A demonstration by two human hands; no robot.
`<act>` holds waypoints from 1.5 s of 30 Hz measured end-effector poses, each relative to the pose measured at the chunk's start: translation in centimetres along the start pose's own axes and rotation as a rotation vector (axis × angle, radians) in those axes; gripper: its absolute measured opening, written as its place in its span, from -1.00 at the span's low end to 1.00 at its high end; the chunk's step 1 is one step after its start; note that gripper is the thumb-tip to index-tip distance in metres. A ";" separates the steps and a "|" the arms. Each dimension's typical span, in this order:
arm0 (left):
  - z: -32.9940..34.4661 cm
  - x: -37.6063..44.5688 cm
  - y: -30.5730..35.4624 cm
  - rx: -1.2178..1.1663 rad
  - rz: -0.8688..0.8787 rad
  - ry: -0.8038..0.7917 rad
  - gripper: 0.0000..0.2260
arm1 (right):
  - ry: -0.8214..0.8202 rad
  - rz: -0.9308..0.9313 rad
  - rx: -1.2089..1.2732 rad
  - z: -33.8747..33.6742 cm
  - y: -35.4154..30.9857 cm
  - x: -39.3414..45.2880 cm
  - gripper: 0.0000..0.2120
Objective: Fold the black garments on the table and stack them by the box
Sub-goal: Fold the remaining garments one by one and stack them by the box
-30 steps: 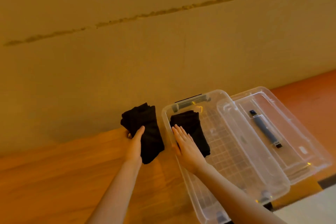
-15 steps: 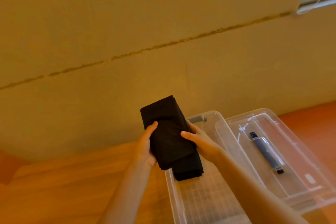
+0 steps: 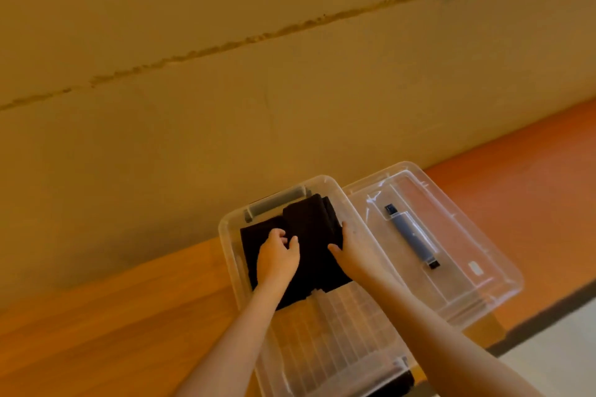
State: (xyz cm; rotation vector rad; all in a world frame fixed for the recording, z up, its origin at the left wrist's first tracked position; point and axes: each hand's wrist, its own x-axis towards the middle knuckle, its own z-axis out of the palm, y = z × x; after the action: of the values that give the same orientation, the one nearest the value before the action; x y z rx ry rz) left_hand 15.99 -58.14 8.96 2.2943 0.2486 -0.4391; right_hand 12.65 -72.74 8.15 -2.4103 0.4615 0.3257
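Currently: my left hand point(image 3: 278, 257) pinches the folded black garments point(image 3: 309, 232) in the clear plastic box's point(image 3: 227, 235) far end; my right hand point(image 3: 351, 248), fingers straight, steadies them. Risk: releasing unevenly, folds slump open.

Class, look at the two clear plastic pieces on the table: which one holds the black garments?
The clear box, the left piece, holds the folded black garments. The lid beside it carries only a dark handle.

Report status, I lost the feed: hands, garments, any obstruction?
Left hand gripping, right hand flat against folded black garments. Garments inside clear box. Lid alongside, nothing blocking.
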 end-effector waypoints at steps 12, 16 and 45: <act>1.1 1.1 -4.7 0.891 0.237 -0.075 -0.41 | 0.058 -0.341 -0.410 6.1 -0.3 2.3 -0.47; 1.6 1.2 -4.6 0.896 0.245 -0.045 -0.43 | -0.062 -0.366 -0.479 5.7 1.7 4.6 -0.39; 3.2 -0.9 -4.4 0.577 0.356 -0.154 -0.43 | 0.291 0.275 0.581 7.7 1.0 -4.9 -0.38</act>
State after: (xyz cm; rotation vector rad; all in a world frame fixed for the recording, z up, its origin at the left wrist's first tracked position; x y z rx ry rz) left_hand 13.03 -57.50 4.32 2.7651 -0.4130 -0.5488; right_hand 6.94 -67.32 3.51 -1.8272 0.8873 -0.0496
